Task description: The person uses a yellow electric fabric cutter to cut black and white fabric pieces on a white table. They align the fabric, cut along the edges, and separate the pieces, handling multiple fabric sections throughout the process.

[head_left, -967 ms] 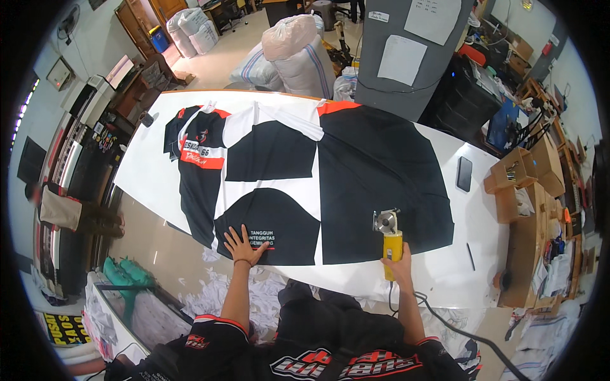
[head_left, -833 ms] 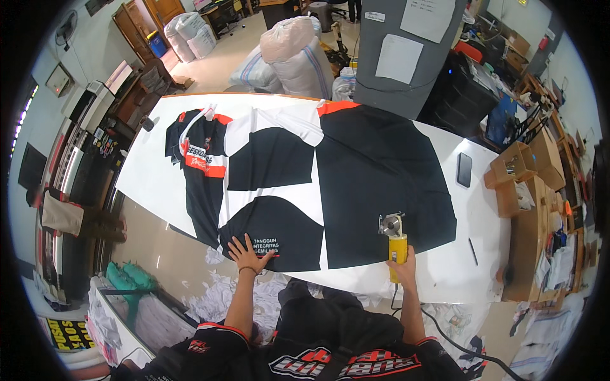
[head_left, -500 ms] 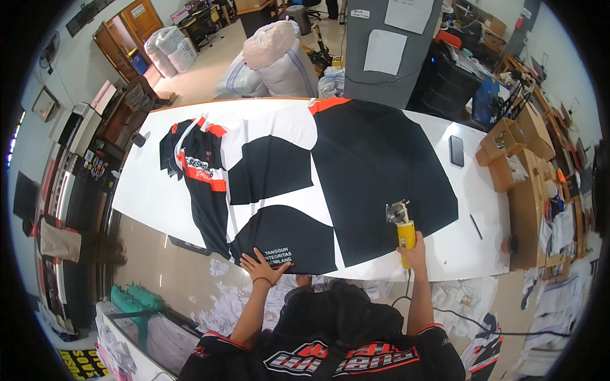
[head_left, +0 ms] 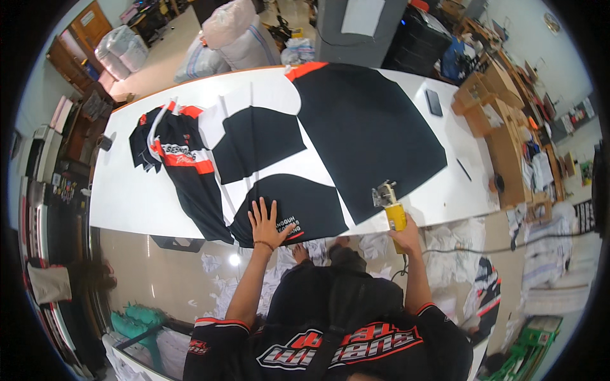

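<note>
Cutter [head_left: 396,217] — seemingly within right fingers [head_left: 410,231].

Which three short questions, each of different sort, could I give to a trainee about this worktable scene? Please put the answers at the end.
1. Which hand holds the yellow power tool?
2. True or false: the left hand is lifted clear of the cloth.
3. Fill the gap: of the phone and the pen, the ____ lies nearer to the person.

Key:
1. The right hand.
2. False: it rests with fingers spread on the black cloth piece with white lettering.
3. Pen.
</note>
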### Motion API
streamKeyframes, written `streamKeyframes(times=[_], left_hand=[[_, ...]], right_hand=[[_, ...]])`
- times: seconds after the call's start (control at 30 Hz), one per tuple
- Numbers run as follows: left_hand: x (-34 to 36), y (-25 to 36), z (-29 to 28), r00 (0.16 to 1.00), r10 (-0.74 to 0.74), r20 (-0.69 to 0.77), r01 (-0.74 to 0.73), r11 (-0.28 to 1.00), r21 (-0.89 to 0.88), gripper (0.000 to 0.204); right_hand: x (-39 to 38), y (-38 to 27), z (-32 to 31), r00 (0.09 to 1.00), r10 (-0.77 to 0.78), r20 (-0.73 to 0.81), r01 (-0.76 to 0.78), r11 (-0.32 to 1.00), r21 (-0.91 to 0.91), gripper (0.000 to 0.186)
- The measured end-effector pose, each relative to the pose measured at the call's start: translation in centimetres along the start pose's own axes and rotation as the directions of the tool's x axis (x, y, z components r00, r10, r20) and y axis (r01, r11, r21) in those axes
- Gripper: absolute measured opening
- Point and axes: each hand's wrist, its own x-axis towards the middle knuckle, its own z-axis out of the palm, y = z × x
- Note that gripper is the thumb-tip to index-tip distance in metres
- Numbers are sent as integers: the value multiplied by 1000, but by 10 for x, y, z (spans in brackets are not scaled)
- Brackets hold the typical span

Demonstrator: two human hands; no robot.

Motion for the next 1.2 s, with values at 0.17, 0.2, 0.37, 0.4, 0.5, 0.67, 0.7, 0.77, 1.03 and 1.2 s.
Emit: streamKeyframes(times=[0.17,0.2,0.37,0.4,0.5,0.67,0.7,0.77,1.03,1.2], left_hand=[[-1,-4,2,999,14,37,-16,999,37,108],[0,-2,3,1000,21,22,-21,1000,17,107],[14,-9,4,983,138,-119,-145,988,-53,96],[13,-10,6,981,147,-127,-152,988,-31,95],[14,-8,10,987,146,-69,-148,989,-28,94],[13,-13,16,982,164,-89,-167,985,-32,93],[13,-13,17,983,161,-89,-165,985,-41,93],[13,-13,17,980,170,-105,-174,984,-34,92],[11,-14,20,979,173,-112,-177,984,-29,93],[12,-14,18,981,166,-97,-170,985,-28,93]], right_hand=[[-74,8,19,1000,6,-9,-7,984,-179,60],[-87,8,20,1000,-17,-10,15,979,-206,61],[-119,5,30,999,-49,-1,47,956,-290,66],[-120,4,33,999,-34,0,32,949,-315,67],[-119,4,39,999,-31,-12,23,916,-401,67],[-112,-7,40,997,-74,-8,62,883,-466,69],[-110,-9,41,998,-58,-14,44,879,-474,70],[-108,-9,43,1000,-22,-18,10,875,-484,72],[-95,-1,45,998,-61,9,59,883,-466,70],[-93,-19,43,999,5,39,13,892,-451,64]])
